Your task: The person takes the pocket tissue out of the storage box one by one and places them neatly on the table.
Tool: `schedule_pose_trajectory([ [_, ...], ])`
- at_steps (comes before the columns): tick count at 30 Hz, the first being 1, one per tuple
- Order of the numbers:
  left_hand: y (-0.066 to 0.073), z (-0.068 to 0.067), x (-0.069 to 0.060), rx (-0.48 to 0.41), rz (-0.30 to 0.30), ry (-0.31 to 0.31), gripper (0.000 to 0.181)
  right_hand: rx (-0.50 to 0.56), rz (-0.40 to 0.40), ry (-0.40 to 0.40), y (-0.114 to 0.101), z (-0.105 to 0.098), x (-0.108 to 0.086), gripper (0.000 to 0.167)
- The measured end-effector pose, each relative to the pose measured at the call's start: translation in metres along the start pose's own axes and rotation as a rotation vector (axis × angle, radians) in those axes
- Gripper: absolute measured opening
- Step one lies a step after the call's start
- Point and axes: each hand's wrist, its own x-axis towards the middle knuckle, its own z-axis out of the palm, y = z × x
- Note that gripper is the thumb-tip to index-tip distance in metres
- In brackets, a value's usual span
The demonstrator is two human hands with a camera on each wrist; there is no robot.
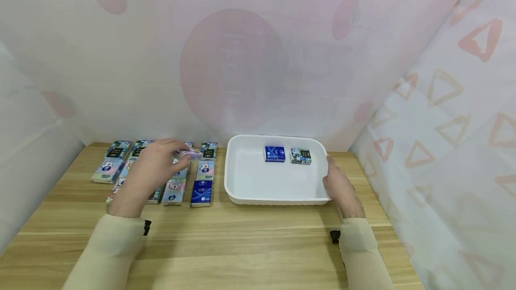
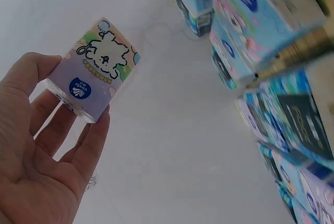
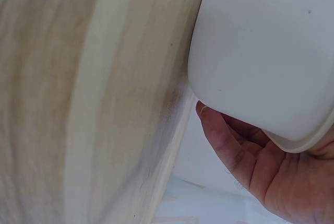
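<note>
My left hand (image 1: 155, 164) holds a small purple pocket tissue pack (image 2: 93, 75) with a white cartoon dog, pinched between thumb and fingers above the rows of packs. In the head view this tissue pack (image 1: 192, 153) is partly covered by the fingers. My right hand (image 1: 338, 183) grips the right side of a white plastic tub (image 1: 278, 201); in the right wrist view its fingers (image 3: 224, 135) curl under the rim. Inside the tub lie a dark blue tissue pack (image 1: 275, 154) and a dark green patterned tissue pack (image 1: 300, 156), side by side.
Left of the tub, several tissue packs stand in rows on the wooden table (image 1: 242, 245), some hidden behind my left hand and forearm. The nearest to the tub is a blue pack (image 1: 201, 193). Patterned cloth walls (image 1: 314, 79) close off the back and sides.
</note>
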Motion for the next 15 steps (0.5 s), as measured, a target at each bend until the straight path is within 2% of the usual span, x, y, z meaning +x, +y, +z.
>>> schedule_pose_trajectory([
  [15,-0.045,-0.023,-0.027,0.051,-0.087,0.058,0.031,0.015,-0.002,-0.005,0.002,0.0,0.001,0.077],
])
